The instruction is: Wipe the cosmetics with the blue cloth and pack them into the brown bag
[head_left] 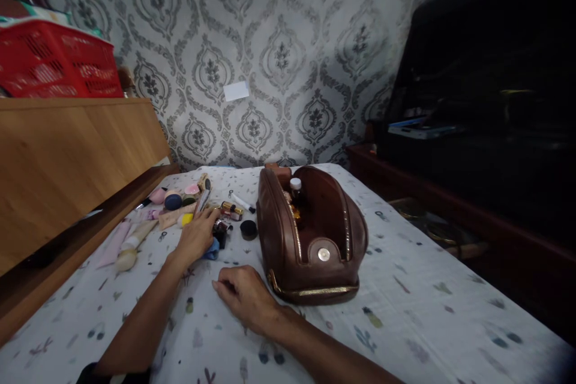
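My left hand [198, 235] lies over a cluster of small cosmetics on the left of the bed. Its fingers are bent down at small dark items [220, 226]; what they grip, if anything, is hidden. A blue item [211, 249] shows beneath that hand, and a yellow cap [185, 219] is beside it. My right hand [246, 295] rests on the sheet with its fingers curled in and nothing visible in them. Just beyond it stands a brown leather toiletry bag [274, 234], unzipped wide, with a white-capped bottle [296, 185] inside.
Left of my hands lie several tubes [137, 237], a dark blue round item [173, 200] and a pink sponge [157, 195]. A black round jar [248, 229], gold-banded tubes [231, 210] and a brush [243, 202] lie near the bag. A wooden headboard [81, 156] borders the left side.
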{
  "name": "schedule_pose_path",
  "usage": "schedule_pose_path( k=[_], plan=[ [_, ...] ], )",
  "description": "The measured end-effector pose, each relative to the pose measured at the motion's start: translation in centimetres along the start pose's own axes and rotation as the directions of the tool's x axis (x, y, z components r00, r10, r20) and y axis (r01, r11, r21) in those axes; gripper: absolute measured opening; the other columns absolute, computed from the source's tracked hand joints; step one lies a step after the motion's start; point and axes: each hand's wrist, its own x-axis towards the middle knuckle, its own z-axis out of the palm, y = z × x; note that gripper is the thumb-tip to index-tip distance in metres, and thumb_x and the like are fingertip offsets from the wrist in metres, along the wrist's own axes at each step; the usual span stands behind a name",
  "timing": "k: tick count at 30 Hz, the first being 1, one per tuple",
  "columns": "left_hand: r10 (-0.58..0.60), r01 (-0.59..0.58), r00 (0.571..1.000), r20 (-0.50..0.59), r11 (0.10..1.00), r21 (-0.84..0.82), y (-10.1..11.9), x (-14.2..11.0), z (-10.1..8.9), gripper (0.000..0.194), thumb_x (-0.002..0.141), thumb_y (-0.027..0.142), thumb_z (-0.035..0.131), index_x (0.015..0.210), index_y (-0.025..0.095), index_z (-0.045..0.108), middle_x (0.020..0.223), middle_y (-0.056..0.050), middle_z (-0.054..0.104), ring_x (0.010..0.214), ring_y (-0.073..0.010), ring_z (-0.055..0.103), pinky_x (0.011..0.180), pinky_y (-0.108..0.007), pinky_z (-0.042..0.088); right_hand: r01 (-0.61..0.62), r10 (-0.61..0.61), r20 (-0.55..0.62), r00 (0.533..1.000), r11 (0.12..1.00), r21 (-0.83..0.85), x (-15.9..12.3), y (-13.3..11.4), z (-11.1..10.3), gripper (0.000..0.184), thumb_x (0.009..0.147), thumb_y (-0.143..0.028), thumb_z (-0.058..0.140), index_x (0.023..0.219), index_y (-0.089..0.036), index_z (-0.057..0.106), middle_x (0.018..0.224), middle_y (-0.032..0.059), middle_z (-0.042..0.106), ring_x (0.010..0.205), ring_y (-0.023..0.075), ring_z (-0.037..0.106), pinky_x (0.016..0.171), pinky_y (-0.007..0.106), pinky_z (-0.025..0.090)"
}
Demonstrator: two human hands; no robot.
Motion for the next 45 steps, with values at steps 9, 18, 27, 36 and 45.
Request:
schedule_pose_path(
  k=[9,18,27,36,45],
  plan=[
    [0.023,-0.022,1.000,-0.009,1.000,0.014,-0.3,-0.1,0.1,0.055,0.086,0.000,0.039,0.137,0.019,0.054,0.139,-0.011,0.057,0.133,-0.0261,0.050,0.102,-0.039,0.049,0.015,-0.016,-0.017,1.000,1.000,-0.022,-0.2,0.1,0.2,0.024,0.088,-0.023,0.060,0.065,-0.016,0.060,0.058,-0.0041,0.047,0.056,0.0092,0.035,0.057,0.022,0.025],
    [0.049,-0.050,0.999,0.017,0.998,0.037,-0.7,-0.2,-0.4,0.050,0.091,0.006,0.037,0.132,0.024,0.059,0.132,-0.011,0.059,0.122,-0.0268,0.056,0.094,-0.040,0.052,-0.003,0.003,0.003,1.000,1.000,-0.023,-0.3,-0.6,-0.4,0.028,0.089,-0.022,0.061,0.061,-0.017,0.056,0.056,-0.0052,0.044,0.055,0.0099,0.035,0.055,0.023,0.025],
    [0.068,-0.068,0.997,0.029,0.998,0.007,-0.7,-0.5,-1.2,0.046,0.085,0.002,0.040,0.119,0.022,0.063,0.129,-0.009,0.062,0.120,-0.0275,0.056,0.092,-0.039,0.051,0.025,-0.025,-0.005,1.000,1.000,-0.011,-0.1,-0.2,-0.1,0.029,0.088,-0.020,0.061,0.061,-0.017,0.053,0.055,-0.0064,0.037,0.054,0.0090,0.032,0.054,0.022,0.024],
    [0.114,-0.113,0.992,0.054,0.993,-0.015,-1.3,-0.4,-1.0,0.056,0.083,0.001,0.042,0.125,0.029,0.065,0.135,-0.005,0.061,0.126,-0.0265,0.054,0.098,-0.038,0.050,0.028,-0.028,-0.007,1.000,1.000,0.013,-0.2,-0.2,-0.1,0.027,0.089,-0.020,0.060,0.063,-0.016,0.056,0.056,-0.0057,0.042,0.056,0.0091,0.035,0.056,0.022,0.025],
    [0.117,-0.115,0.993,0.018,0.992,-0.058,-0.8,-0.6,-1.1,0.049,0.088,0.006,0.042,0.124,0.028,0.065,0.128,-0.008,0.061,0.120,-0.0270,0.056,0.094,-0.038,0.051,0.030,-0.030,-0.003,1.000,0.999,-0.017,0.0,-0.2,-0.1,0.026,0.090,-0.021,0.060,0.064,-0.016,0.059,0.056,-0.0052,0.043,0.055,0.0097,0.035,0.056,0.023,0.025]
  ],
)
